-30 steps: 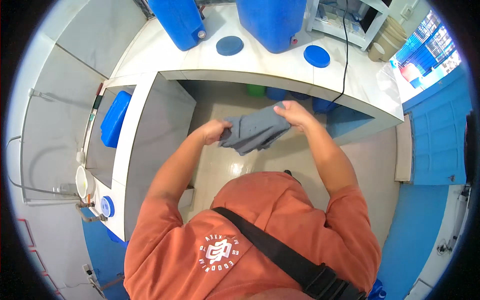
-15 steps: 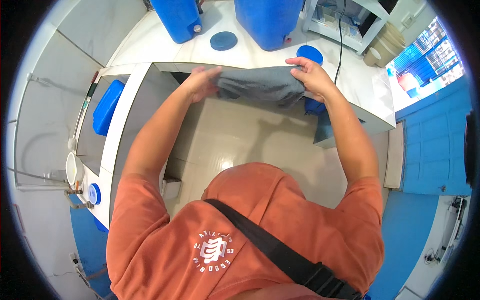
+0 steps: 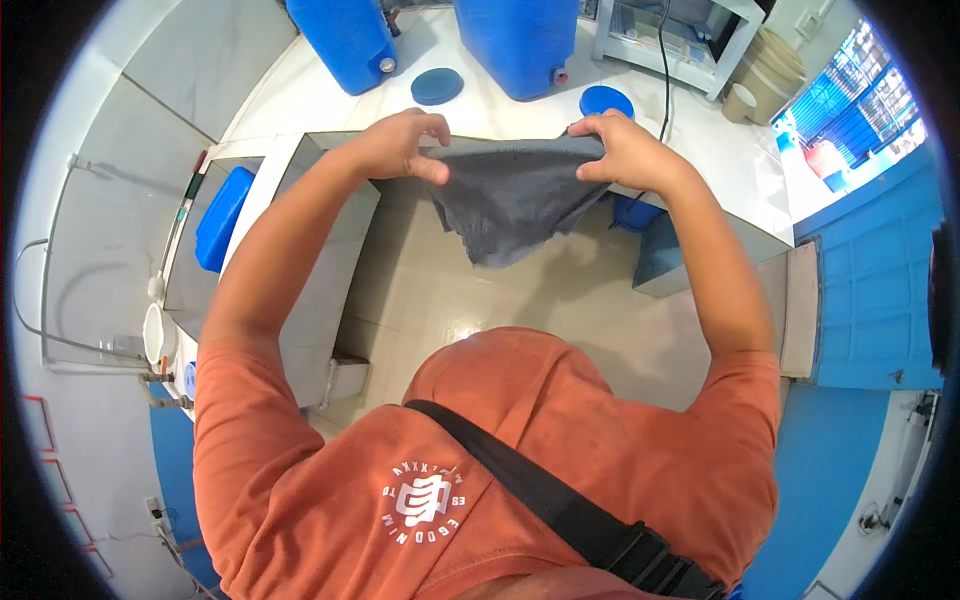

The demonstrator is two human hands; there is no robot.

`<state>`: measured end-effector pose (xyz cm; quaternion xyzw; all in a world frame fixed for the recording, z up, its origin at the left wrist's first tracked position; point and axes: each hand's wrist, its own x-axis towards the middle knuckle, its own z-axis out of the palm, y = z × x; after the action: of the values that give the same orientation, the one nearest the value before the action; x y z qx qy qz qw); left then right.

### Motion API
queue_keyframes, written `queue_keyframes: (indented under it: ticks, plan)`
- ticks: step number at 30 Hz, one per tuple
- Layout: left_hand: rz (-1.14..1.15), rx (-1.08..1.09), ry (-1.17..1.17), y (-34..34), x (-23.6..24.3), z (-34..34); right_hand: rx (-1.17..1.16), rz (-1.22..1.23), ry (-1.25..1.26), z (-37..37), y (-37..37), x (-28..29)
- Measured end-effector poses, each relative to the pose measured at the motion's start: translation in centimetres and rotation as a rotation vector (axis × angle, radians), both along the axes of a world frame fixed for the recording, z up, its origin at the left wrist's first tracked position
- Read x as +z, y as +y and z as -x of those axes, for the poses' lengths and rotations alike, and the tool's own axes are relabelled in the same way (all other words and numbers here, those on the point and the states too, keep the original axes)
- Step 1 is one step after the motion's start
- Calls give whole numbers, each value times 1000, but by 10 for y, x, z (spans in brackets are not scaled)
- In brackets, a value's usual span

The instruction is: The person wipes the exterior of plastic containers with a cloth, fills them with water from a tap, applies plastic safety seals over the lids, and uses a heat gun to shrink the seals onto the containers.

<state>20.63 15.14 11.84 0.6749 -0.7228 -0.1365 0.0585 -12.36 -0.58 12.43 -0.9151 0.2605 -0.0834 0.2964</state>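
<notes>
A dark grey cloth [image 3: 510,195] hangs between my hands above the floor, by the counter's front edge. Its top edge stretches nearly straight across, and the lower part drops to a rough, uneven hem. My left hand [image 3: 397,148] grips the cloth's upper left corner; thumb and forefinger stand apart while the other fingers are partly hidden. At the upper right corner, my right hand [image 3: 632,155] has hold of the fabric, thumb on the near side and fingers along the top.
On the white counter [image 3: 510,120] stand two blue containers [image 3: 345,45] with spouts, a dark blue round lid [image 3: 437,86] and a brighter blue lid [image 3: 606,101]. A white-framed cabinet [image 3: 690,50], a black cable [image 3: 666,80] and beige buckets [image 3: 770,72] are at the right. Tiled floor [image 3: 420,290] lies below.
The cloth has gone from a bunched, folded strip to hanging open with its lower part down. My left hand has shifted slightly left and its fingers have spread.
</notes>
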Motion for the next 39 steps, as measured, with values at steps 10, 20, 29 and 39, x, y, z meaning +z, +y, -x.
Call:
queue_keyframes:
  ticks: [10,20,29,39]
  plan:
    - [-77,-43,276,30,72,33,166,-153,-182,71,-3,54]
    - [-360,423,1297,-49,30,121,-300,-748,-482,19,50,28]
    - [-230,-259,904,-59,83,171,-98,596,-594,66,60,41]
    - [-339,-628,635,-110,62,195,-316,22,-227,102,68,16]
